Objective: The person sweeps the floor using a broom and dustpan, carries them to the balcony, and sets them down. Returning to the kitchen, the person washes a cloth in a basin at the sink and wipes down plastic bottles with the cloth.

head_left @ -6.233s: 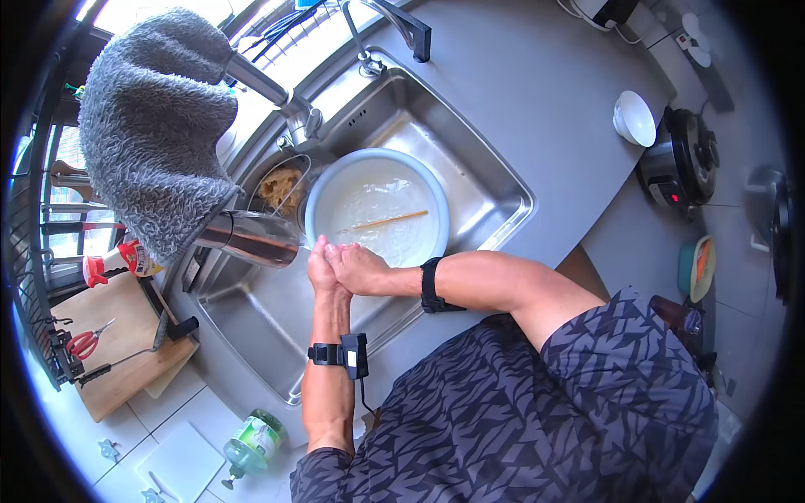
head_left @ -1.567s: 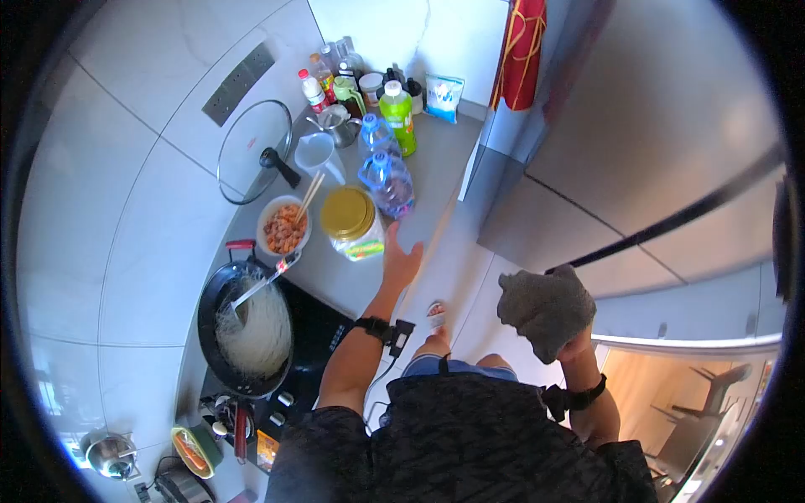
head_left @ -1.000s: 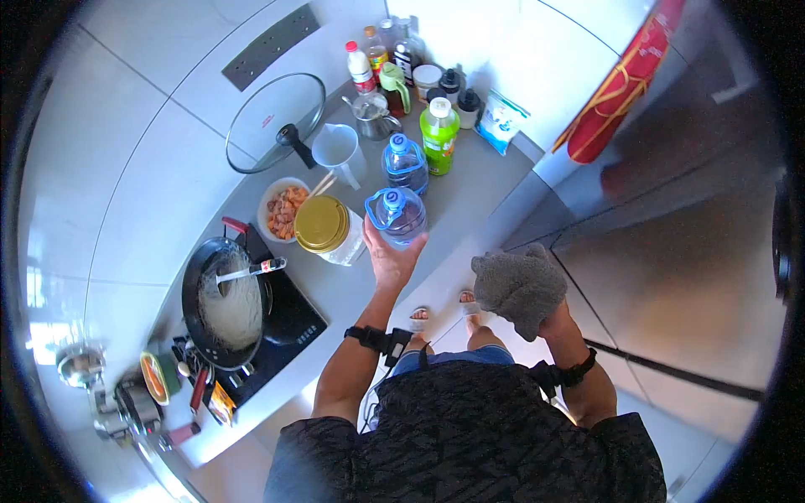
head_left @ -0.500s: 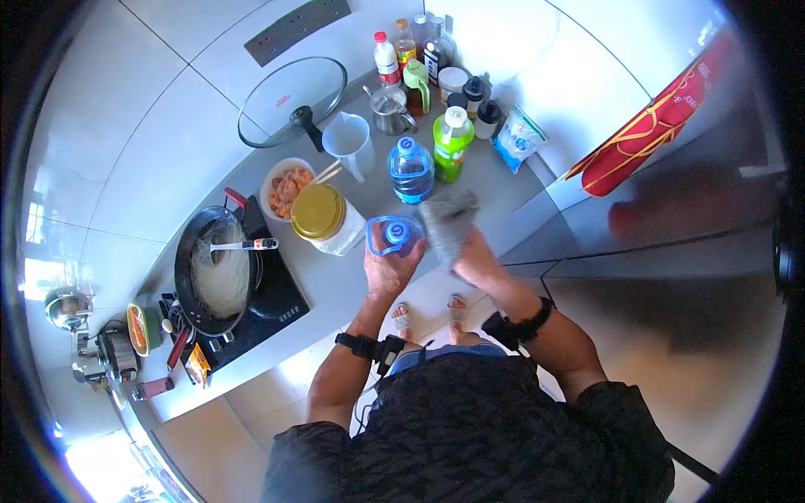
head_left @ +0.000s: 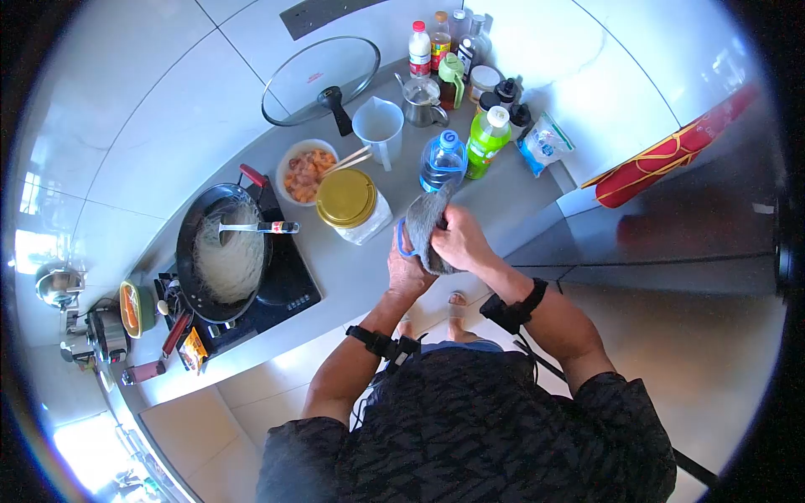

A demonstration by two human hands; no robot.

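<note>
In the head view, the left hand [head_left: 408,272] curls its fingers around the blue-handled bottle [head_left: 405,239], which is mostly hidden by the gray cloth [head_left: 425,220]. The right hand [head_left: 459,241] has its fingers bent together, gripping the cloth against the bottle. Both things are by the front edge of the counter [head_left: 325,261], between the gold-lidded jar [head_left: 347,199] and the person's body. 1 blue-capped bottle [head_left: 443,162] stands upright just beyond.
</note>
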